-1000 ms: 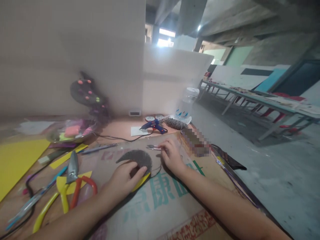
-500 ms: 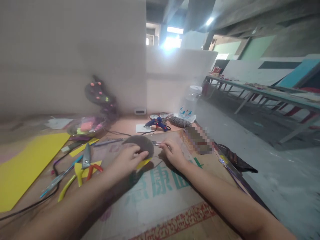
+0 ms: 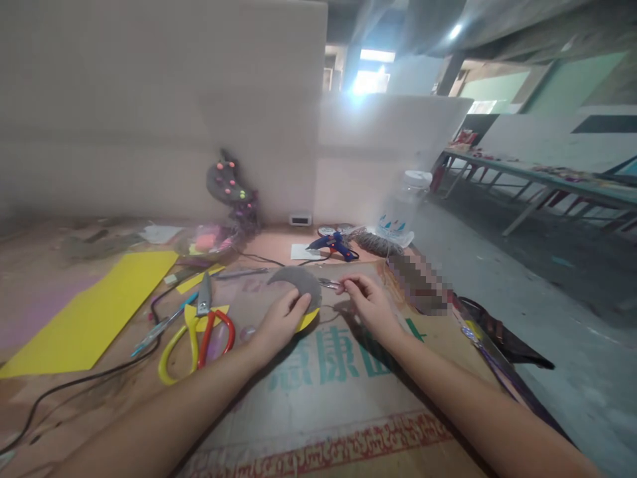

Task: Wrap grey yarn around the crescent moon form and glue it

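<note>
A dark grey crescent-shaped felt piece (image 3: 308, 285) is pinched in my left hand (image 3: 281, 318), thumb on top. A yellow piece (image 3: 308, 320) shows under its lower edge. My right hand (image 3: 371, 302) is closed on slim silver tweezers (image 3: 328, 283), whose tips point left toward the crescent, a small gap apart from it. Both hands are above a printed cardboard sheet (image 3: 318, 411). Left of my left hand lie scissors (image 3: 204, 305) with one yellow and one red handle, on a yellow scrap.
A blue glue gun (image 3: 334, 245), grey yarn (image 3: 379, 243) and a clear jar (image 3: 401, 209) stand at the back. Yellow sheet (image 3: 109, 309), blue pen (image 3: 172, 322) and black cable (image 3: 74, 385) lie left. A decorated crescent (image 3: 229, 182) stands by the wall. The table's right edge drops to the floor.
The view has turned left, so everything appears further right. My left hand has tilted the crescent, and more of its curved shape shows. The tweezers remain in my right hand.
</note>
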{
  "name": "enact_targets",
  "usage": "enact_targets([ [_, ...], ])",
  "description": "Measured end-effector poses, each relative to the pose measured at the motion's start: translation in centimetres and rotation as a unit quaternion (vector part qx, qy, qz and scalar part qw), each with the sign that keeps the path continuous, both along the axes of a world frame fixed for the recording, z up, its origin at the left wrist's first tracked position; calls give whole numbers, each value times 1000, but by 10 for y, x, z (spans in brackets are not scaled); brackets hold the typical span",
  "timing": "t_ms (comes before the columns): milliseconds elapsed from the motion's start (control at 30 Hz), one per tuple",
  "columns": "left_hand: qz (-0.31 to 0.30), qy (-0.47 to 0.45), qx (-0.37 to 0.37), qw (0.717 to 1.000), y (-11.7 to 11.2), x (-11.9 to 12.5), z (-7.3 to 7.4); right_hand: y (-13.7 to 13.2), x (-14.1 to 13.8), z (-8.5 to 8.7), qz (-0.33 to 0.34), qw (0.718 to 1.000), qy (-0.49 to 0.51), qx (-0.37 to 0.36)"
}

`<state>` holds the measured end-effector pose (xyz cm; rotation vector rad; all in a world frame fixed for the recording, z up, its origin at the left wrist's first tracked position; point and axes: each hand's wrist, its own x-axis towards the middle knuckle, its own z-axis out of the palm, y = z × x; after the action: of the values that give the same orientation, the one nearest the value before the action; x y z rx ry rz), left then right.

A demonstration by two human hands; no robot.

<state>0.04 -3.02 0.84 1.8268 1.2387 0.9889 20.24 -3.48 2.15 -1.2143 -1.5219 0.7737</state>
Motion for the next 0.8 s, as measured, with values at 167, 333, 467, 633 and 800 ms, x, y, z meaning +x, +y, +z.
enact_targets([
  [167,0,-25,-8,1000,7,-1,-7,-14,-17,-1,80,985,107,-108],
  [333,0,-44,-24,999,14,-2,-15,-15,-27,-13,112,974,121,-153],
  [467,3,-44,-35,998,11,-3,-11,-10,-24,-20,104,980,68,-158],
  [633,4,-13,-24,1000,8,-3,-8,-10,-21,-14,94,988,-43,-118],
  [800,0,4,-19,1000,8,-2,-9,-11,-22,-11,101,985,-24,-139],
])
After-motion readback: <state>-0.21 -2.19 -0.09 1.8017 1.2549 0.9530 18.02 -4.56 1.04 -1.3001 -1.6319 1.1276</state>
